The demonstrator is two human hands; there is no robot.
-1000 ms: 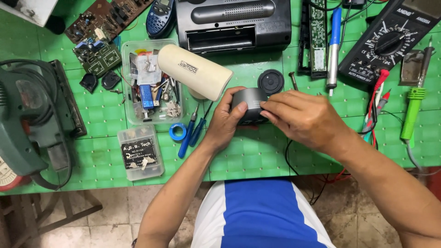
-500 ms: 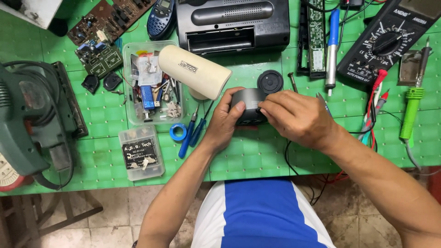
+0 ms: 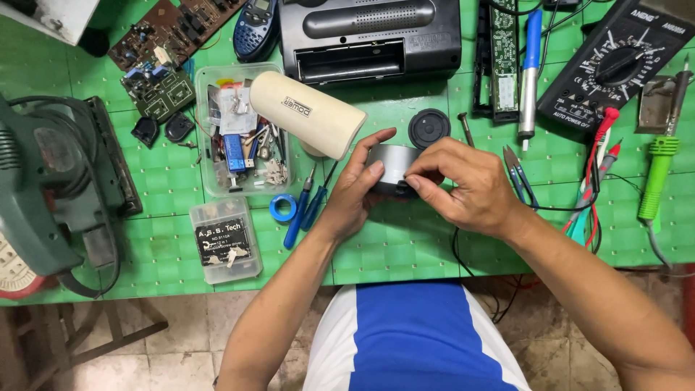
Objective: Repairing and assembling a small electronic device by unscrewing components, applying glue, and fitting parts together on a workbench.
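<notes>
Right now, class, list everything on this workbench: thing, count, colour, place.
grey cylinder: 1, grey, centre, held
cream tube: 1, cream, over clear tray
black radio: 1, black, top centre
round cap: 1, black, beside the cylinder
multimeter: 1, black, top right
screwdrivers: 2, blue, left of centre
tape roll: 1, blue, beside them
sander: 1, green, far left
left hand: 1, on the cylinder
right hand: 1, on the cylinder
</notes>
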